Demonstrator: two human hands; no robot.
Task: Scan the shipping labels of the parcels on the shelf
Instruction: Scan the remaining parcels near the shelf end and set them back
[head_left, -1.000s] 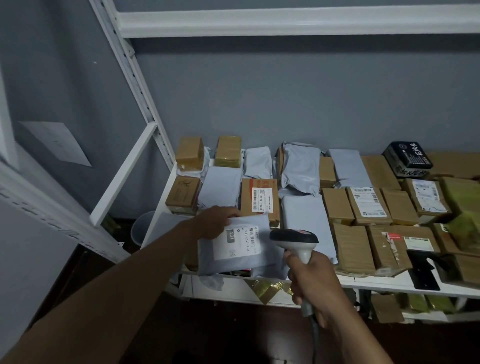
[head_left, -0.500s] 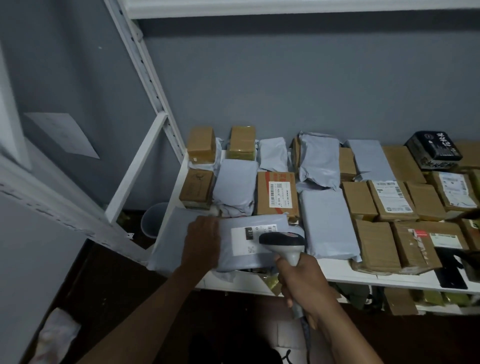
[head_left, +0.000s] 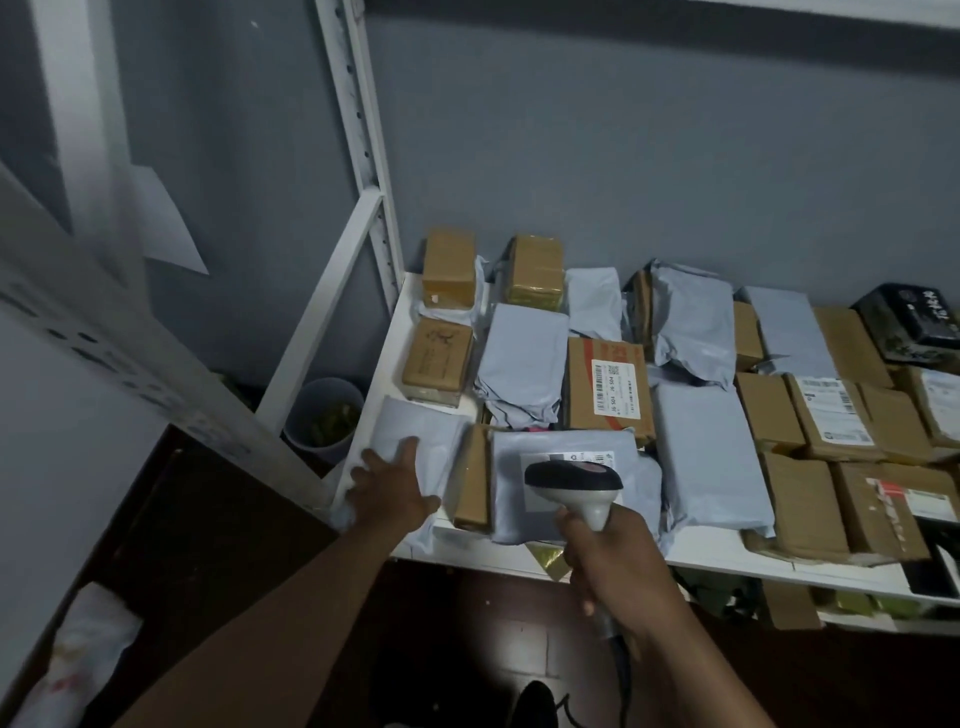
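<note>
Grey bin, on the floor left of and beyond the left grip, holds greenish scraps. Left hand lies flat, fingers spread, on a grey mailer at the shelf corner, likely to turn up its label. Right grip: right hand wraps the scanner, aimed at the labelled mailer just ahead. More parcels lie rightward.

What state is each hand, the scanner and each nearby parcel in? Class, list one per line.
Left hand: fingers spread, resting on the corner mailer.
Right hand: gripping the scanner handle.
Grey-and-black handheld barcode scanner: held above the labelled mailer.
Plain grey plastic mailer at the shelf's front-left corner: flat, no label showing.
Grey plastic mailer with white label: flat, label up.
</note>
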